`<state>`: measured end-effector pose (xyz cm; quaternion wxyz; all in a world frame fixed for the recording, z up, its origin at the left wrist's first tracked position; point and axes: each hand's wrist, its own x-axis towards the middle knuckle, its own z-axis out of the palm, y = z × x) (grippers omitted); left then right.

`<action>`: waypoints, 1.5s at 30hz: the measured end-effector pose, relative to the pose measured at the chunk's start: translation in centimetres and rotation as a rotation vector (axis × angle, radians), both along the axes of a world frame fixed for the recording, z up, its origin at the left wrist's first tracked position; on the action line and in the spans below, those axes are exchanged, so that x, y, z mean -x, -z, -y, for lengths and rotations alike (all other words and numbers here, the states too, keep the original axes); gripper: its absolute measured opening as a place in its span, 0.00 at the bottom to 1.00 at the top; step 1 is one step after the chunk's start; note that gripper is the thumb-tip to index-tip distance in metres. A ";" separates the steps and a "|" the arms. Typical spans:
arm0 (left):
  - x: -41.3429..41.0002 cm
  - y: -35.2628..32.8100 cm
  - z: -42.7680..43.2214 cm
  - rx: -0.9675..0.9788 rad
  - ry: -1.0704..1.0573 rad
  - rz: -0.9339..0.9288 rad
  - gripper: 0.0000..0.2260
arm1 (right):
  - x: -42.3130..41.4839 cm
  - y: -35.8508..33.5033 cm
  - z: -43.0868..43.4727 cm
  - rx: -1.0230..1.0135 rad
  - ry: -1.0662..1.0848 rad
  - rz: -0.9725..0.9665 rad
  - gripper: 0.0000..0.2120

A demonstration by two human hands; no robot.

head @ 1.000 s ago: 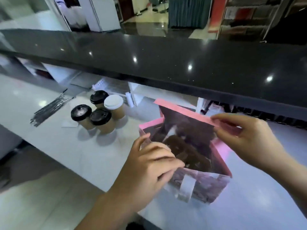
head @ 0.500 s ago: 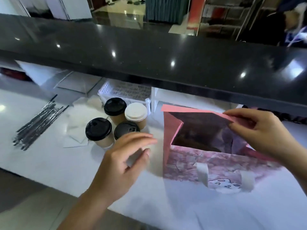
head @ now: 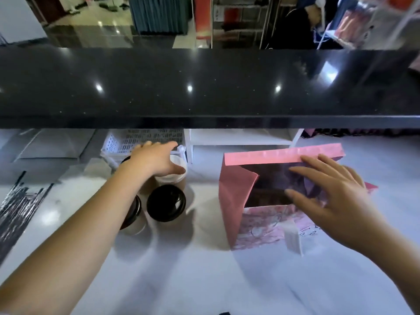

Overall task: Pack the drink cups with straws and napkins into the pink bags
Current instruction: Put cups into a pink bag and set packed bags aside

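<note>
One hand (head: 152, 158) now seemingly on cup (head: 178, 164)

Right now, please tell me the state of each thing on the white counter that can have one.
Pink paper bag, upright, mouth open.
White-lidded paper cup, upright, lid on, not yet packed.
Black-lidded paper cup, upright, lid on, not yet packed.
Left hand, open, reaching over the white-lidded cup.
Right hand, open, fingers spread over the bag's mouth.
Black wrapped straws, lying loose, not packed.

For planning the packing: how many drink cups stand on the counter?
4: white-lidded cup under the left hand; black-lidded cup nearer the camera; second black-lidded cup under the forearm; fourth cup mostly hidden by the wrist.
</note>
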<state>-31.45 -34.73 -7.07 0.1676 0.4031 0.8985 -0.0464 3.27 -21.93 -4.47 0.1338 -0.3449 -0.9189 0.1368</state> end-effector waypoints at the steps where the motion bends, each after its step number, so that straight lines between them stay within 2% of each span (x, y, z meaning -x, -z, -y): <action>1: 0.3 0.3 -0.5 0.047 0.012 0.016 0.31 | 0.1 0.0 0.1 0.002 0.008 0.001 0.32; 5: 0.4 1.1 -1.3 0.146 0.047 0.013 0.37 | 0.4 0.2 0.2 -0.013 0.026 0.010 0.31; 10: 0.6 0.9 -1.2 0.087 0.033 0.047 0.29 | 0.7 0.0 -0.3 0.001 0.036 0.003 0.29; 13: 0.5 -0.7 -0.3 -0.089 -0.051 0.156 0.26 | 1.3 -0.9 -0.7 0.082 0.002 -0.081 0.22; 15: 0.3 -2.2 0.7 -0.270 -0.109 0.262 0.32 | 1.9 -2.0 -0.7 0.153 -0.040 -0.215 0.14; 17: -0.2 -4.0 1.8 -0.438 -0.103 0.356 0.35 | 2.8 -3.4 -0.5 0.255 -0.078 -0.373 0.11; 20: -1.9 -7.1 2.7 -0.627 -0.008 0.481 0.38 | 4.5 -5.2 0.2 0.356 -0.190 -0.475 0.17; 24: -5.2 -11.4 3.4 -0.880 0.180 0.739 0.42 | 7.2 -6.9 1.6 0.487 -0.381 -0.429 0.37; 26: -6.7 -12.6 3.3 -0.963 0.289 0.841 0.42 | 8.2 -7.7 2.3 0.484 -0.456 -0.435 0.43; 29: -8.7 -12.6 3.0 -1.053 0.382 0.907 0.42 | 8.5 -8.2 3.1 0.591 -0.489 -0.572 0.44; 31: -9.5 -11.9 2.9 -1.115 0.368 0.892 0.44 | 8.1 -8.2 3.3 0.626 -0.466 -0.658 0.44; 34: -10.8 -10.2 2.9 -1.137 0.400 0.908 0.50 | 6.8 -7.8 2.9 0.684 -0.375 -0.791 0.44; 37: -12.9 -8.1 2.8 -1.145 0.402 0.885 0.49 | 5.5 -7.6 2.7 0.812 -0.322 -0.893 0.42; 41: -14.9 -6.6 2.8 -1.186 0.351 0.914 0.46 | 3.9 -7.8 2.4 0.847 -0.266 -0.835 0.42; 45: -15.3 -6.4 2.6 -1.116 0.415 0.857 0.46 | 2.3 -9.9 0.8 0.850 -0.262 -0.727 0.42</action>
